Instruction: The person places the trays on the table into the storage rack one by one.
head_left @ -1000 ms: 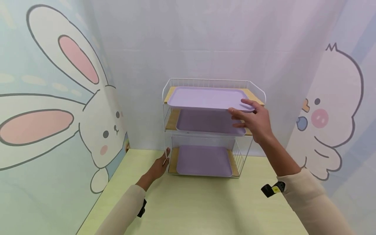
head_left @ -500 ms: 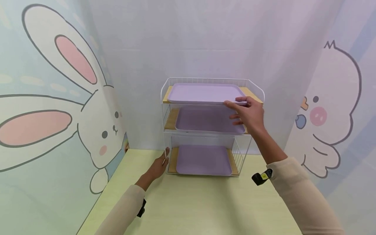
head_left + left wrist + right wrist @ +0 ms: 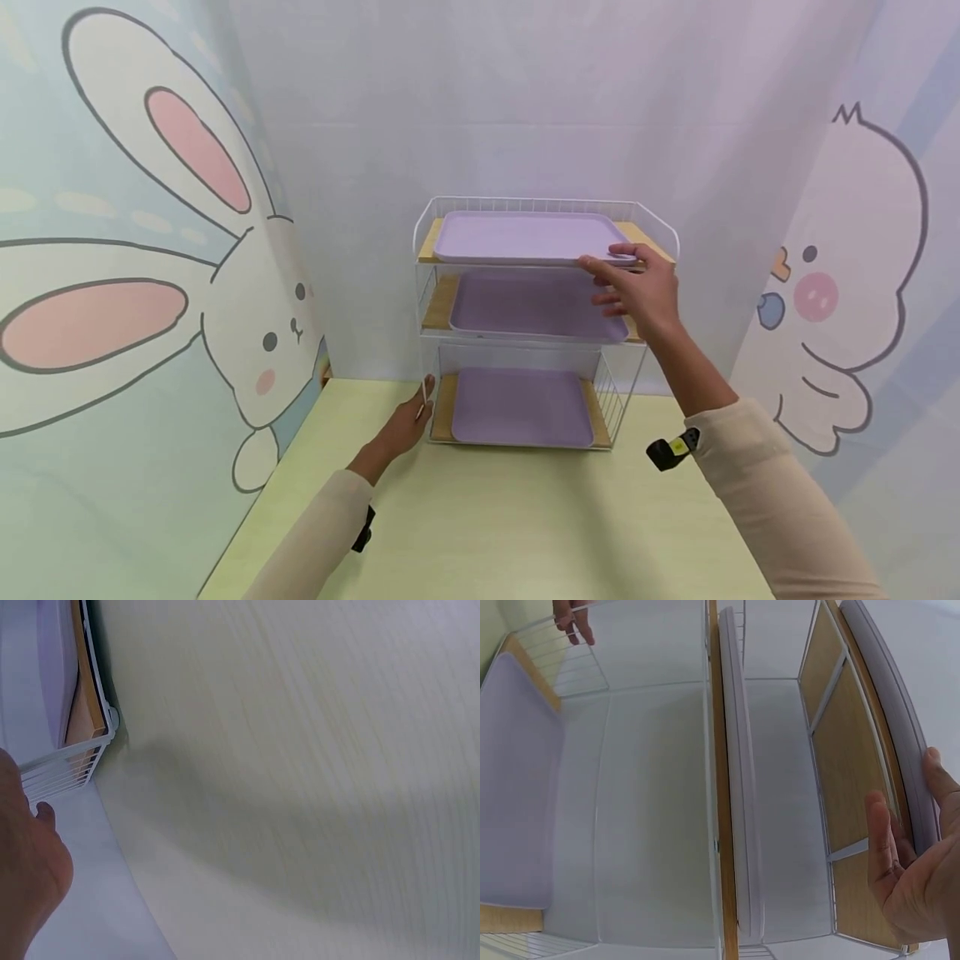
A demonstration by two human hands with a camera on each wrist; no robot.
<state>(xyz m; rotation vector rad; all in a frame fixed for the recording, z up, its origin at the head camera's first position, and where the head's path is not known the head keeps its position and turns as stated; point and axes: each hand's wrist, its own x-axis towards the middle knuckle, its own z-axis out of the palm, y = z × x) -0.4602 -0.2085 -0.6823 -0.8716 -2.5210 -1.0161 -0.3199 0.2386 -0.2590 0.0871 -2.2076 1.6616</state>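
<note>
A white wire rack (image 3: 531,337) with three wooden shelves stands on the table. A lilac tray (image 3: 532,236) lies on the top shelf, its front rim near the shelf's front edge. My right hand (image 3: 641,292) is at that tray's front right corner, thumb against the front rim and index finger over the top. In the right wrist view, the other fingers (image 3: 881,832) extend below the top shelf. Low on the rack's left side, my left hand (image 3: 405,427) grips the wire upright; in the left wrist view that hand (image 3: 37,855) is partly cut off by the frame.
Lilac trays also lie on the middle shelf (image 3: 536,307) and the bottom shelf (image 3: 521,408). The pale yellow-green table (image 3: 480,517) extends in front of the rack. Behind hangs a pale curtain (image 3: 525,100); a cartoon rabbit (image 3: 247,333) and a chick (image 3: 832,292) decorate the sides.
My right hand has moved the top tray back and down onto the top shelf, mostly in the first half second. My left hand stays at the rack's side.
</note>
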